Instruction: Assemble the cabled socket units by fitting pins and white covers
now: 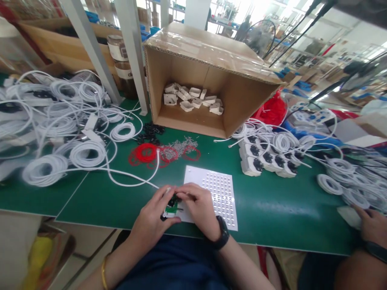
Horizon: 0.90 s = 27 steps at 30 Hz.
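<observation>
Near the table's front edge, my left hand is closed around a small white housing with a green circuit board and black parts inside. My right hand bends over the same piece, its fingertips pinched at the upper edge of the board; what they hold, if anything, is hidden. A white cable runs from the left up to my left hand. Under my right hand lies a white sheet with rows of small shiny round dots.
Beyond my hands are red rings, loose screws and black parts. An open cardboard box holds white shells. Coiled cables cover the left; white housings stand right. Another person's hand is far right.
</observation>
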Each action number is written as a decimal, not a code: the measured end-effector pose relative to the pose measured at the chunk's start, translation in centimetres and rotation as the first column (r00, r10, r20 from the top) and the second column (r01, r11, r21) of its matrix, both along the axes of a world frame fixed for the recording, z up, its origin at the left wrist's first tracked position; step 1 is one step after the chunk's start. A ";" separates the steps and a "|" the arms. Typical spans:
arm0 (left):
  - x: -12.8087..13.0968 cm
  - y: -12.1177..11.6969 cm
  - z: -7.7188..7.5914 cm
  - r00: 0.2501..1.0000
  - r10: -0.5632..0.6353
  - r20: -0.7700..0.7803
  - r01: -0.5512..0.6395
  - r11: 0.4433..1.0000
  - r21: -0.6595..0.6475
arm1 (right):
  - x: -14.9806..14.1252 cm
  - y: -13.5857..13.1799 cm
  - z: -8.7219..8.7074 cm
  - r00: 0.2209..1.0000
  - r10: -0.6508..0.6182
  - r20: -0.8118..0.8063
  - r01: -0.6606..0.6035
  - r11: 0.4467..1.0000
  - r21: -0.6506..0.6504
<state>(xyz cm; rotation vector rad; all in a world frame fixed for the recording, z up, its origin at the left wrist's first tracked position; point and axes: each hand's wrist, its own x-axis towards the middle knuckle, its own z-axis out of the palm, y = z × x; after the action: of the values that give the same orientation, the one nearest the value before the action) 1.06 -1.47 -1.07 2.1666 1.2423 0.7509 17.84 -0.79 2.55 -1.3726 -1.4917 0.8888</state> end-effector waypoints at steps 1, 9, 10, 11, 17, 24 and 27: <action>0.0 0.0 0.0 0.999 -0.027 -0.018 0.027 1.000 0.012 | 1.1 0.8 0.3 0.998 -0.059 0.029 0.060 0.997 -0.048; 0.0 -0.1 0.3 0.998 -0.020 -0.060 0.019 1.000 -0.008 | 4.4 10.3 1.1 0.767 -0.020 0.641 0.095 0.992 -0.082; 0.0 -0.1 0.2 0.998 -0.016 -0.060 0.015 1.000 -0.008 | 3.9 10.7 0.8 0.759 -0.003 0.651 0.079 0.993 -0.087; 0.0 0.0 0.1 0.998 -0.014 -0.059 0.014 1.000 -0.007 | 3.3 11.0 0.6 0.747 0.014 0.665 0.063 0.994 -0.092; 0.0 0.2 -0.3 0.996 -0.024 -0.091 0.025 1.000 0.011 | 2.9 11.4 0.5 0.749 0.054 0.660 0.000 0.997 -0.081; -0.2 0.4 -0.2 0.993 -0.077 -0.095 0.077 0.997 -0.004 | 8.3 11.5 5.4 0.925 0.038 0.379 -0.010 0.997 -0.075; -0.4 0.6 -0.2 0.991 -0.089 -0.098 0.089 0.996 -0.008 | 9.7 10.1 7.6 0.991 0.122 0.048 -0.110 0.975 -0.192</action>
<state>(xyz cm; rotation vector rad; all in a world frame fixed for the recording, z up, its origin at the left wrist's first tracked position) 0.68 -0.89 -1.26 2.2634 1.1848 0.6116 27.53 9.35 10.17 -1.4716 -1.5785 1.0953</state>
